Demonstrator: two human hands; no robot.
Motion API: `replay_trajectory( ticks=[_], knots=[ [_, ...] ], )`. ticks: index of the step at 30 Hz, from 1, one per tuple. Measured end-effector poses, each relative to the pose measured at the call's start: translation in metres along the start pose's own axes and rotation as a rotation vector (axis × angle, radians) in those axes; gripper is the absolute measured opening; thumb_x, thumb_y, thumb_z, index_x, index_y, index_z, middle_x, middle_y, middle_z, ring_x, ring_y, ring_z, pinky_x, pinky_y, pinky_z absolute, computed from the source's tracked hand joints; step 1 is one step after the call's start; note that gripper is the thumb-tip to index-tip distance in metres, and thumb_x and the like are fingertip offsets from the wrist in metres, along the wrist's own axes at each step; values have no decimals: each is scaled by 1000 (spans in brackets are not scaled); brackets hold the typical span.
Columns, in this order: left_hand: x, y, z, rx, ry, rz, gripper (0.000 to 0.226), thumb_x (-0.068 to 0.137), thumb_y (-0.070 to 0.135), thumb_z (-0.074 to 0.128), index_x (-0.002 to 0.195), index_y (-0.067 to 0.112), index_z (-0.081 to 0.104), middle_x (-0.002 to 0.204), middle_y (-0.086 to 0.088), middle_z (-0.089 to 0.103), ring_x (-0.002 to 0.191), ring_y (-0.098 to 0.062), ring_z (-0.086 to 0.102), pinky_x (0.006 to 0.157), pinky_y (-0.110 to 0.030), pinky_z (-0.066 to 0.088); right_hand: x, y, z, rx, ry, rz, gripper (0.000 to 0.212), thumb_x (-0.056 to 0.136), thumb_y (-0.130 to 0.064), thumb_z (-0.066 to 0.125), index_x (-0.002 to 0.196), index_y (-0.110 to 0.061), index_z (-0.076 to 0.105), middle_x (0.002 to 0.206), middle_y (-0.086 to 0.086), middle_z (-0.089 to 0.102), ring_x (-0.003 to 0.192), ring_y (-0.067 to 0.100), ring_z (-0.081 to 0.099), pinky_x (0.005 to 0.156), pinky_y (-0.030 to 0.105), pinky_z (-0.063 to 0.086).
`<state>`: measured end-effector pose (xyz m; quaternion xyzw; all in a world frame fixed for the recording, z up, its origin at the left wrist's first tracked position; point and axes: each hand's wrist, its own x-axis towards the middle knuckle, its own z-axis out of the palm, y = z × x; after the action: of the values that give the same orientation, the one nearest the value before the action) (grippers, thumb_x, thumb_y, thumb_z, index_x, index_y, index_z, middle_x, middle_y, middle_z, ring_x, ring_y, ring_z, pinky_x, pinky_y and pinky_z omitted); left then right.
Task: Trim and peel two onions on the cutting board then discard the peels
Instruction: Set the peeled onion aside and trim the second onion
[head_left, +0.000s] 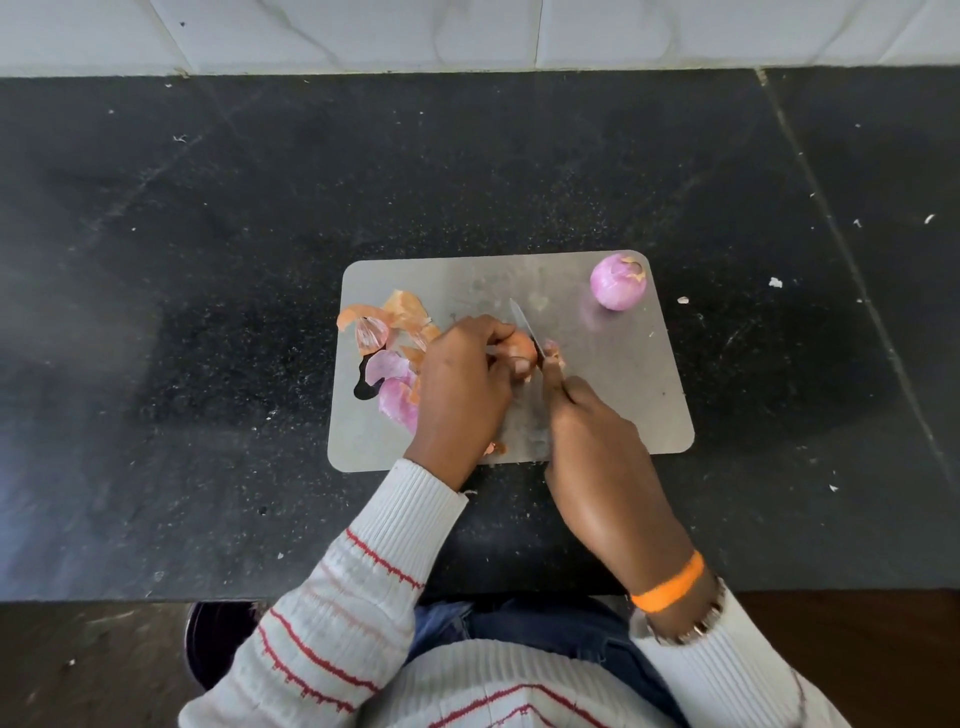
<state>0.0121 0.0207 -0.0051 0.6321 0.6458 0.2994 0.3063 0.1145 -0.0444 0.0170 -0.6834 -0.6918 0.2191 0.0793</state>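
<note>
Right now we have the second onion (521, 352) under our left hand (462, 382), pinned to the cutting board (613, 374) with the fingers curled over its top and the thumb side wrapped around it, so only a patch of brown skin shows past the knuckles. We judge it firm and fairly light, round enough to roll, with a dry papery skin that slides over the slick layer beneath; the safest hold is across its widest part, fingertips tucked back from the cut end. Just to the right of that hand the knife (525, 327) blade stands against the onion's end, tip pointing away from us, and our right hand (597, 441) is closed around the handle, index finger laid forward along it, wrist low and angled in from the near right; a small trimmed piece (554, 353) lies against the blade on its right side. We take this to be the trimming of one end, with peeling of this onion not yet done. Beyond the right hand, at the far corner of the board, sits the peeled onion (618, 281), pink and smooth, well apart from the blade. Left of the holding hand lie the loose peels (395, 343), thin, brittle and light, which will need gathering in a pinch or a scoop. The board rests on a dark speckled table (208, 260), with white crumbs scattered to the right.
</note>
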Motion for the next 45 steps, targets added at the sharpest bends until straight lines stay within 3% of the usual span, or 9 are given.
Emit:
replay_trajectory(
  ticks=[7, 12, 20, 26, 28, 29, 34, 40, 45],
  knots=[
    [0, -1, -3, 17, -32, 28, 26, 84, -4, 53, 104, 8, 66, 94, 0, 65, 85, -13, 59, 76, -21, 45, 4, 18, 6, 180, 45, 2, 65, 90, 0, 45, 148, -19, 24, 92, -2, 42, 81, 17, 49, 66, 20, 33],
    [1, -6, 0, 147, -79, 90, 37, 88, 1, 51, 124, 2, 54, 135, -8, 46, 117, -22, 50, 87, -10, 28, 9, 30, 7, 419, 134, 68, 55, 92, -4, 52, 143, -17, 36, 99, 2, 46, 85, 10, 46, 72, -3, 32],
    [4, -3, 6, 103, 2, 167, 38, 85, -3, 51, 120, 9, 58, 108, -12, 55, 88, -25, 55, 73, -28, 44, 7, 38, 10, 508, 146, 57, 55, 92, -4, 53, 142, -18, 38, 101, 3, 50, 85, 6, 47, 73, -4, 33],
    [7, 0, 4, 66, -44, 118, 28, 83, 6, 63, 108, 17, 62, 98, 2, 64, 83, -8, 55, 67, -5, 38, 9, 38, 15, 590, 178, 66, 52, 92, -5, 52, 141, -19, 39, 106, 5, 56, 85, 11, 50, 79, 8, 44],
    [9, 2, 1, -42, -76, 11, 30, 81, 11, 68, 108, 22, 60, 96, 11, 61, 83, -4, 55, 67, -3, 40, 10, 37, 16, 672, 178, 77, 52, 93, -7, 52, 142, -21, 39, 105, 4, 59, 82, 16, 54, 81, 33, 52],
    [9, 4, -1, -128, -99, -60, 32, 80, 13, 69, 109, 23, 59, 94, 15, 58, 84, -2, 56, 67, -4, 42, 10, 36, 16, 696, 192, 72, 52, 93, -8, 52, 142, -22, 40, 104, 5, 60, 82, 15, 54, 80, 36, 52],
    [10, 9, -16, -392, -213, -246, 40, 74, 17, 77, 112, 20, 64, 102, 7, 64, 97, -8, 60, 83, -26, 53, 7, 33, 8, 576, 369, -89, 49, 91, -1, 53, 137, -16, 47, 91, 4, 59, 80, 7, 51, 71, 10, 40],
    [10, 12, -30, -852, -433, -464, 16, 87, 7, 60, 103, 7, 65, 96, -7, 71, 92, -16, 68, 80, -22, 56, 8, 33, 6, 558, 387, -119, 50, 90, 4, 53, 136, -13, 47, 84, 4, 58, 78, 8, 51, 70, 8, 40],
    [6, 9, -29, -974, -523, -502, 28, 87, -1, 55, 114, -2, 59, 106, -14, 68, 93, -15, 68, 80, -21, 55, 7, 37, -3, 637, 302, -101, 49, 93, 1, 49, 137, -20, 46, 72, -9, 48, 65, 4, 47, 61, 12, 37]
  ],
)
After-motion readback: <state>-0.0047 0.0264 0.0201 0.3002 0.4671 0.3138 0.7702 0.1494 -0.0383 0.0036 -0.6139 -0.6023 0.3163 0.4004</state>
